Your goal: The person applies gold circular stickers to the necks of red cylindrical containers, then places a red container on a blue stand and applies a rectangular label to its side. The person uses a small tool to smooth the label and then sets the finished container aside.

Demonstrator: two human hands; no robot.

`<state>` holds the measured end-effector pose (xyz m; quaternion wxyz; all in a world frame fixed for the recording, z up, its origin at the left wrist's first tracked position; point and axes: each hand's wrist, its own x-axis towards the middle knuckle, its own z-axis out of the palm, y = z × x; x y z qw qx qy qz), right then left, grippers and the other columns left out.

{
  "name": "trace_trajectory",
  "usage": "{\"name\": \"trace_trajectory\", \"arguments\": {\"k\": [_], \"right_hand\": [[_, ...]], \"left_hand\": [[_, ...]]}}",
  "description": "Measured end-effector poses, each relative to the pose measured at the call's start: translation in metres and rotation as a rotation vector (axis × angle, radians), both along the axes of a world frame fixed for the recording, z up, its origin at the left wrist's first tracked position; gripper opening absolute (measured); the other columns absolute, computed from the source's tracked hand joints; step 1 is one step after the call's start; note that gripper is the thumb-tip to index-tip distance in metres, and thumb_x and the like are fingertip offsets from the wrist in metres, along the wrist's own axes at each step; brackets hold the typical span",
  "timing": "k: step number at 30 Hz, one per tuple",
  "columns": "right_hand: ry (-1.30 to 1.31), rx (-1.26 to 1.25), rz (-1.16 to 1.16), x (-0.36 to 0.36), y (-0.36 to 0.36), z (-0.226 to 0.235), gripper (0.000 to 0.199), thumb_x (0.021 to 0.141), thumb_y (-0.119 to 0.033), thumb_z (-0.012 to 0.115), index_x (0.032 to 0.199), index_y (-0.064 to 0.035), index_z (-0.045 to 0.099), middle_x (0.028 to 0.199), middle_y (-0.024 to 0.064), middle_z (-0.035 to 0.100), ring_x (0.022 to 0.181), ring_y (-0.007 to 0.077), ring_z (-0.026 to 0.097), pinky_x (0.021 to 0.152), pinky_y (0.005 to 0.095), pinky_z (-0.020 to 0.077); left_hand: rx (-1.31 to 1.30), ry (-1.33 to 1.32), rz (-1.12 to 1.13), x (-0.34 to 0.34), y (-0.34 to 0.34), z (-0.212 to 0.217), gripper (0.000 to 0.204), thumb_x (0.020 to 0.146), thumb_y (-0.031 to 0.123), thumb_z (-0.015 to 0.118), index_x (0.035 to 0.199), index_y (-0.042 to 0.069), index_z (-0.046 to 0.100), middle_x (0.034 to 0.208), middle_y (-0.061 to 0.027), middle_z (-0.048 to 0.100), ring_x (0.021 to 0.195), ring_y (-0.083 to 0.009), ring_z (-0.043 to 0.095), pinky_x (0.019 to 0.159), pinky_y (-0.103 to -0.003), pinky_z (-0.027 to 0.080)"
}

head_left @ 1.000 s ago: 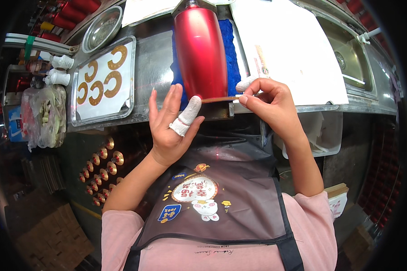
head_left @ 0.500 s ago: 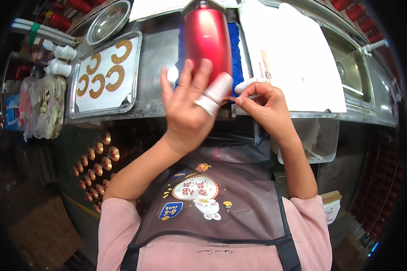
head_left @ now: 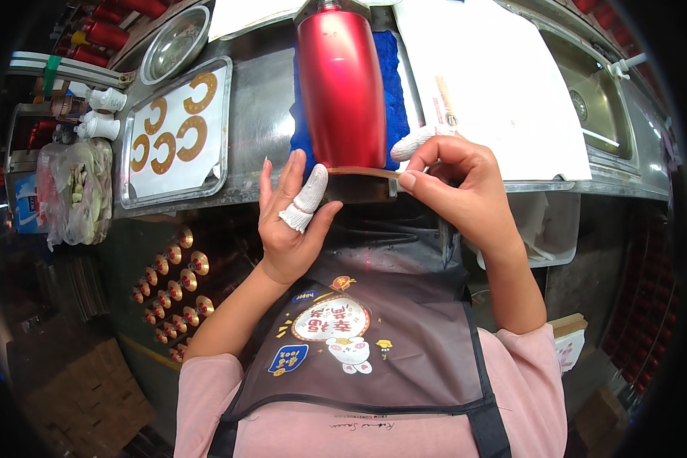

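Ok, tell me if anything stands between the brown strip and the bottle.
Nothing visible does. The brown strip runs along the near end of the red bottle; contact is unclear. The right hand pinches the strip's right end; the white finger cot on the left hand is at its left.

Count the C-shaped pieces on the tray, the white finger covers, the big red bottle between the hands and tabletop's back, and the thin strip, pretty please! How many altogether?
C-shaped pieces: 5
White finger covers: 2
Big red bottle: 1
Thin strip: 1
Total: 9
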<state>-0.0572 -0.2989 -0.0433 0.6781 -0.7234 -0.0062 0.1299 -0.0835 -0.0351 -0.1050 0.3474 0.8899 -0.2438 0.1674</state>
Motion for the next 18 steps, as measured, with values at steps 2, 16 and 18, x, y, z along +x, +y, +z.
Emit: {"name": "trace_trajectory", "arguments": {"k": [2, 16, 18], "right_hand": [[-0.016, -0.012, -0.011, 0.0, -0.001, -0.002, 0.011, 0.087, -0.009, 0.077, 0.084, -0.0032, 0.068, 0.076, -0.0058, 0.061, 0.067, -0.0004, 0.052, 0.06, 0.0167, 0.0381], [0.023, -0.015, -0.04, 0.008, 0.001, -0.024, 0.012, 0.089, -0.011, 0.077, 0.085, -0.0034, 0.068, 0.075, -0.0057, 0.062, 0.064, -0.0015, 0.049, 0.057, 0.0162, 0.0357], [0.029, -0.023, -0.031, 0.009, 0.003, -0.026, 0.012, 0.089, -0.012, 0.077, 0.086, -0.0031, 0.069, 0.075, -0.0058, 0.062, 0.064, -0.0015, 0.05, 0.057, 0.016, 0.0358]], "left_hand": [[-0.015, -0.018, -0.004, 0.002, 0.0, -0.002, 0.047, 0.085, 0.011, 0.082, 0.13, 0.004, 0.07, 0.147, -0.0224, 0.056, 0.133, -0.0386, 0.058, 0.117, -0.063, 0.024], [0.218, -0.208, -0.013, 0.02, -0.03, 0.035, 0.04, 0.078, 0.011, 0.078, 0.117, 0.021, 0.079, 0.147, -0.0162, 0.058, 0.129, -0.0465, 0.058, 0.113, -0.07, 0.026], [0.309, -0.255, -0.01, 0.022, -0.04, 0.039, 0.037, 0.077, 0.012, 0.076, 0.113, 0.02, 0.08, 0.146, -0.0142, 0.059, 0.13, -0.0478, 0.056, 0.112, -0.071, 0.026]]}}
